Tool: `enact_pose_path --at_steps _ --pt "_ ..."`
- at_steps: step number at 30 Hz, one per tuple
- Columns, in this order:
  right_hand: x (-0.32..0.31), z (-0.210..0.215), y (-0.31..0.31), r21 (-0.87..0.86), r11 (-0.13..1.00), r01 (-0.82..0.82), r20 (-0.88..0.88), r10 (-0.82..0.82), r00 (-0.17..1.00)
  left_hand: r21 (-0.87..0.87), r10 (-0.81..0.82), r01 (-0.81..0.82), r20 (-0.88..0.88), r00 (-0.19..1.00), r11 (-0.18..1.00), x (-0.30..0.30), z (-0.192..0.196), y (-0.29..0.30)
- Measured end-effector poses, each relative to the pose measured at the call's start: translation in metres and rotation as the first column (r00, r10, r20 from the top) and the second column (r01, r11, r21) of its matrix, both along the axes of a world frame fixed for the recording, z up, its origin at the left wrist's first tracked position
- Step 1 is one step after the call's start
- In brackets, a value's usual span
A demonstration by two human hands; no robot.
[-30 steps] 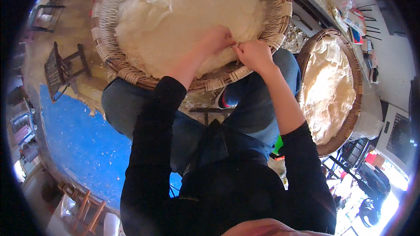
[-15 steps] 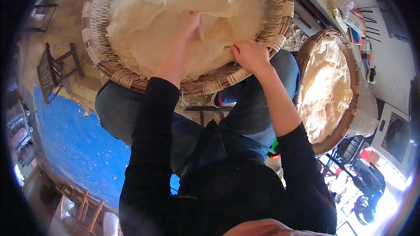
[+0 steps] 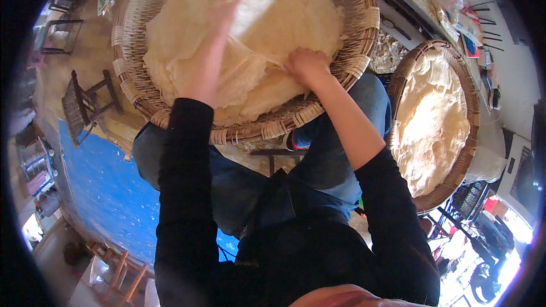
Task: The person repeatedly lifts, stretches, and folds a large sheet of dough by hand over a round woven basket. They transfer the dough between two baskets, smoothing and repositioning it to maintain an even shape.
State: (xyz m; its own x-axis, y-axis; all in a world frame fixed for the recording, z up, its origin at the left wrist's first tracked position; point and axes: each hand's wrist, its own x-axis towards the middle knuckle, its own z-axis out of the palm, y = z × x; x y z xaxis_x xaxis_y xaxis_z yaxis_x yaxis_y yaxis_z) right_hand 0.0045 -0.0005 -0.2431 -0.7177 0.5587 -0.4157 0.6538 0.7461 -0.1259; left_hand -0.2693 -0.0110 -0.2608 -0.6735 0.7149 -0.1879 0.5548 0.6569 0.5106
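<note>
A round wicker basket [image 3: 362, 45] rests across my knees, holding a pile of soft, thin cream-coloured sheets [image 3: 182, 62]. My right hand [image 3: 307, 67] is closed over the pile's near right part, pinching the edge of a thin cream-coloured sheet [image 3: 244, 65] that is stretched into a fold toward the left. My left hand [image 3: 223, 16] is above the left-middle of the pile, smeared by motion, so its fingers do not show clearly. Bright sunlight falls on the sheets beside it.
At the right stands a second wicker basket [image 3: 475, 119] with a cream layer inside. A dark folding stool [image 3: 85, 105] stands at the left, near a blue floor patch [image 3: 114, 193]. A cluttered counter [image 3: 421, 0] runs along the upper right. A wooden frame [image 3: 116, 273] is at the lower left.
My left hand has moved up and left, away from me. My right hand has shifted from the basket's near right rim inward over the pile. A fold of sheet now stretches between them.
</note>
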Motion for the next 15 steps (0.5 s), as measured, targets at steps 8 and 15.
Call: enact_pose_path --at_steps 8,15 --pt "0.002 0.006 -0.01 0.025 0.998 -0.05 -0.02 0.051 0.999 0.533 0.412 -0.348 -0.001 0.911 0.771 -0.171 0.13 -0.081" --pt "-0.002 -0.001 -0.009 -0.021 0.998 0.056 -0.055 -0.057 0.997 0.385 0.28 0.098 -0.803 0.526 0.918 -0.24 0.307 -0.125"
